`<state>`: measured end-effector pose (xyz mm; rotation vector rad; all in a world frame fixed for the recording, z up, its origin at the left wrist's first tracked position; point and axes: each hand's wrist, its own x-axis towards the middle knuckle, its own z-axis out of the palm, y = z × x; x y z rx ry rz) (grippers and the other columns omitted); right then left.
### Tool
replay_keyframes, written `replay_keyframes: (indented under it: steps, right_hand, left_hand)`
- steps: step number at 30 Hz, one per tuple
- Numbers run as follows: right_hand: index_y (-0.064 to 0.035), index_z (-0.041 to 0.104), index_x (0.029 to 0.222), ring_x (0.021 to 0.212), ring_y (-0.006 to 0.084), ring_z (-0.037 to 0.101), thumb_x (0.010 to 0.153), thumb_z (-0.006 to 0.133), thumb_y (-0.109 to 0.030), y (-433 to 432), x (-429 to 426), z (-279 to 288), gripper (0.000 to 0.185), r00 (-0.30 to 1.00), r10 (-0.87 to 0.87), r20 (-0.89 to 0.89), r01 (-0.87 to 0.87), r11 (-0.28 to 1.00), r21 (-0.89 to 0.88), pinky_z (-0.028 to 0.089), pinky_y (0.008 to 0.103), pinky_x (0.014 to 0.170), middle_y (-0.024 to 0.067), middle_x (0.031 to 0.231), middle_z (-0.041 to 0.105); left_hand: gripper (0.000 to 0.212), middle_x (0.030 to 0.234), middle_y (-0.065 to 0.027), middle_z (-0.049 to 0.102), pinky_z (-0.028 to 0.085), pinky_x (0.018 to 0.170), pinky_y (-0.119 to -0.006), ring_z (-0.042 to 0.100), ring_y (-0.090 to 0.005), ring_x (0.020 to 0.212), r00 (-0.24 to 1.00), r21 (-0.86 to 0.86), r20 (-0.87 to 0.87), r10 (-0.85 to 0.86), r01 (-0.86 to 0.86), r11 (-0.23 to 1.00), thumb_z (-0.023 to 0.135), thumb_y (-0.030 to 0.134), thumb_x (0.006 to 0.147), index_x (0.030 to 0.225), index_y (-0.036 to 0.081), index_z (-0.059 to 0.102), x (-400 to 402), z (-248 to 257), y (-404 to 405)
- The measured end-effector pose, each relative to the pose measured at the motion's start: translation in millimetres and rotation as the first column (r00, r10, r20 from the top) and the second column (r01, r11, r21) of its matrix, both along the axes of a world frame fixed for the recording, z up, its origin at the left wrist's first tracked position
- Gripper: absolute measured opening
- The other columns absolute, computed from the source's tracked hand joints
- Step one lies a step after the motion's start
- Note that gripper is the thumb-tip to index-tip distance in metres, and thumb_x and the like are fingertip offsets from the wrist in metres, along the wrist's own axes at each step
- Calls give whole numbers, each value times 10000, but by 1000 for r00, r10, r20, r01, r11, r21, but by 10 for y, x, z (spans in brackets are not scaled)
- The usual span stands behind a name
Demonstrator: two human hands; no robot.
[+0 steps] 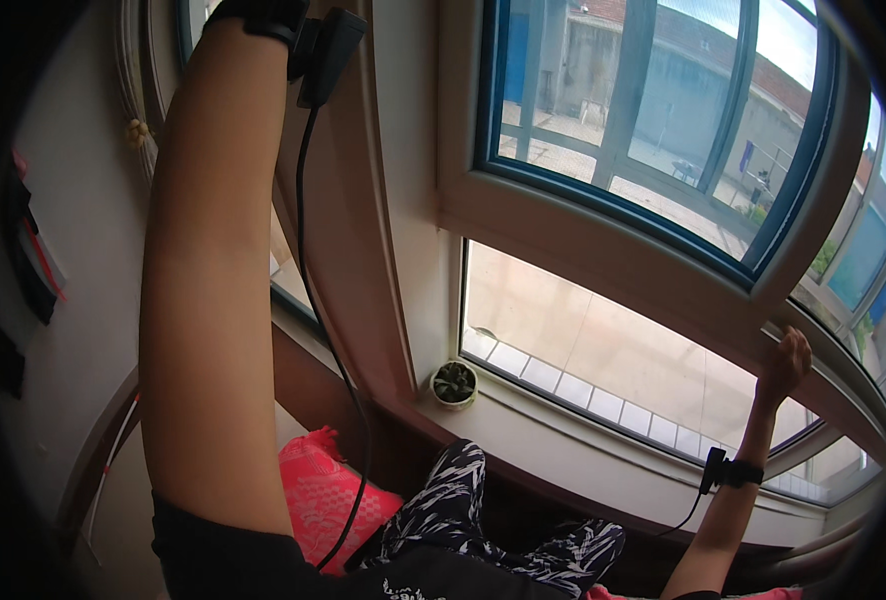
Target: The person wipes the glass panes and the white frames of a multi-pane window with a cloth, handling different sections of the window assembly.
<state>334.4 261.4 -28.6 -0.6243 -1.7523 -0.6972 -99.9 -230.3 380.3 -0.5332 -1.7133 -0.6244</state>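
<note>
My left arm (214, 285) stretches up along the left of the view, and its hand is out of view beyond the top edge. On the left wrist is a black strap (266, 30) with a cabled device (330, 56). Over on the right, my right hand (786, 361) has its fingers curled at the lower corner of a white window frame (608, 240) and appears to grip its edge. The fingers hide the exact contact spot. A similar black device (714, 469) sits on my right wrist. Blue-framed panes (630, 180) fill the upper part of the window.
A small potted succulent (455, 385) stands on the white windowsill (563, 450). Below me are patterned trousers (450, 502) and a bright pink cloth (338, 495). The left device's black cable (338, 360) hangs beside my arm. At far left, a tied curtain (136, 135) hangs by the wall.
</note>
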Motion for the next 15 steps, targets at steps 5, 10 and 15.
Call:
replay_keyframes:
  steps: [5,10,15]
  right_hand:
    - [-30,622,952,1017,263,565,961,404,-137,65,-39,-39,243,995,64,-75,-65,998,-12,388,383,918,107,988,629]
    - [-35,619,947,1010,260,570,965,401,-146,55,-75,-36,245,993,85,-79,-84,996,18,397,382,910,94,981,630]
    - [-32,612,941,1006,257,573,965,397,-153,-12,-93,0,248,999,39,-35,-37,999,31,400,379,908,89,975,632]
  left_hand:
    - [477,998,-232,637,503,753,-440,629,-352,881,1000,40,4,-16,16,999,548,369,883,1143,-31,547,8,36,14]
    - [446,1000,-225,635,503,756,-444,629,-357,886,987,-16,-135,-82,81,997,573,306,878,1182,-13,502,0,-313,-62]
    - [455,916,-196,637,518,686,-427,632,-373,861,972,-136,184,149,-125,983,613,308,858,1161,4,460,-193,-1105,-21]
